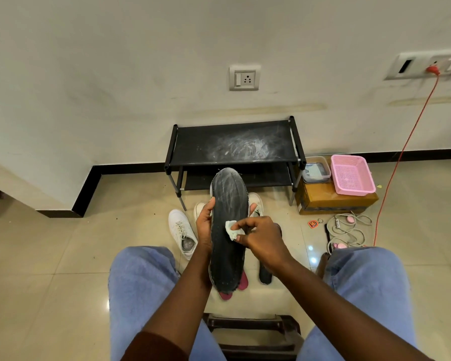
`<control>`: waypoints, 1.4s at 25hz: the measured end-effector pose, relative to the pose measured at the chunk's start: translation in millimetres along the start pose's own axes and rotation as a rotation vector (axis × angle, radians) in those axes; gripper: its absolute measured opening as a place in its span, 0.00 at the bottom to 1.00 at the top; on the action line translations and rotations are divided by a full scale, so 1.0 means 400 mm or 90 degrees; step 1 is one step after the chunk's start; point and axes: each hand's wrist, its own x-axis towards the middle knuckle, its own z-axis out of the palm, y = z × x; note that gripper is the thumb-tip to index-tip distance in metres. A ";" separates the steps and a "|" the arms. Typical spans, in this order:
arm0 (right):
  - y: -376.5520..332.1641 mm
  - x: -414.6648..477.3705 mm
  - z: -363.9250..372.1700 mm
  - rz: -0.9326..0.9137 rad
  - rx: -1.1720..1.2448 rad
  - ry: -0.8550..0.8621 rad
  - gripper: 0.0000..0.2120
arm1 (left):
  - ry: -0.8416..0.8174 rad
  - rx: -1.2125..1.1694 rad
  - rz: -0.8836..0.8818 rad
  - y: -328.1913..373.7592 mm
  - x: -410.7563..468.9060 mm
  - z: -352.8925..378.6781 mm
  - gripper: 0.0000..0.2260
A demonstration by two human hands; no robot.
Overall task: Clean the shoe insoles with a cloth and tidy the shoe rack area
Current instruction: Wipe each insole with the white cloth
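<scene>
My left hand (205, 225) grips the dark insole (228, 201) from behind, thumb on its left edge and fingertips showing at its right edge, and holds it upright between my knees, toe end up. My right hand (261, 238) pinches a small pale cloth (231, 230) between thumb and fingers and presses it on the insole's face at about mid-length. Whitish smears mark the insole above the cloth; below it the surface is darker. The black rack (232, 144) stands against the wall beyond, with white smears on the right part of its top shelf. On the floor (63, 256), a white shoe (181, 231) lies left of the insole; a second one (255, 201) is mostly hidden behind it. Another dark insole (265, 274) and two pink ones (242, 281) lie under my hands. Right of the rack, a pink basket (352, 174) and a clear tub (316, 170) sit on a cardboard box (333, 201).
</scene>
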 end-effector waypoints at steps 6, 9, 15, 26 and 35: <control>0.010 -0.021 0.025 -0.251 -0.440 0.010 0.16 | 0.029 -0.075 0.044 -0.004 0.016 -0.011 0.20; 0.019 0.005 0.007 -0.280 -0.440 0.008 0.15 | -0.006 -0.056 0.038 -0.006 0.003 -0.015 0.27; 0.000 0.116 -0.047 -0.247 -0.448 0.072 0.13 | 0.000 -0.052 0.072 -0.020 -0.021 0.003 0.29; 0.012 -0.024 -0.010 -0.242 -0.400 0.026 0.16 | 0.013 -0.081 0.051 -0.006 0.012 -0.006 0.29; 0.004 0.058 -0.031 -0.258 -0.409 0.058 0.14 | -0.063 -0.073 -0.022 -0.030 -0.009 -0.002 0.29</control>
